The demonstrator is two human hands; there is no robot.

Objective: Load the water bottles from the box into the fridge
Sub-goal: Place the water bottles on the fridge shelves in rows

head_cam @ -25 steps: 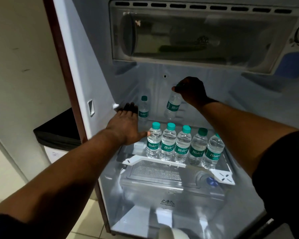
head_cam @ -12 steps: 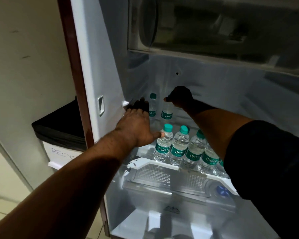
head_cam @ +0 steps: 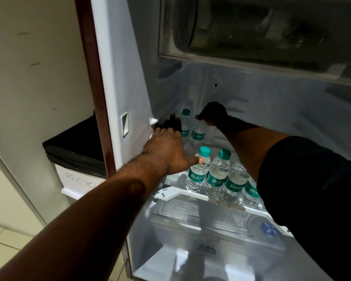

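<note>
The fridge (head_cam: 130, 94) stands open in front of me. Several clear water bottles with green caps and labels stand in a front row (head_cam: 217, 175) on its glass shelf. At the back left stands one bottle (head_cam: 185, 123), and beside it a second bottle (head_cam: 199, 131) stands upright on the shelf. My right hand (head_cam: 214, 114) grips that second bottle by its top, hiding the cap. My left hand (head_cam: 166, 151) lies flat with straight fingers against the fridge's left inner wall, its thumb touching the leftmost front bottle. The box is out of view.
Above the shelf is the dark freezer compartment (head_cam: 251, 29). Below it lies a clear crisper drawer (head_cam: 211, 224) with a white frame. Left of the fridge stands a white recycling bin (head_cam: 77, 159) with a black liner, against a pale wall. The floor is tiled.
My right hand has lowered the bottle from a tilt in the air down onto the back of the shelf, next to the back-left bottle. My view has moved closer. My left hand stays put.
</note>
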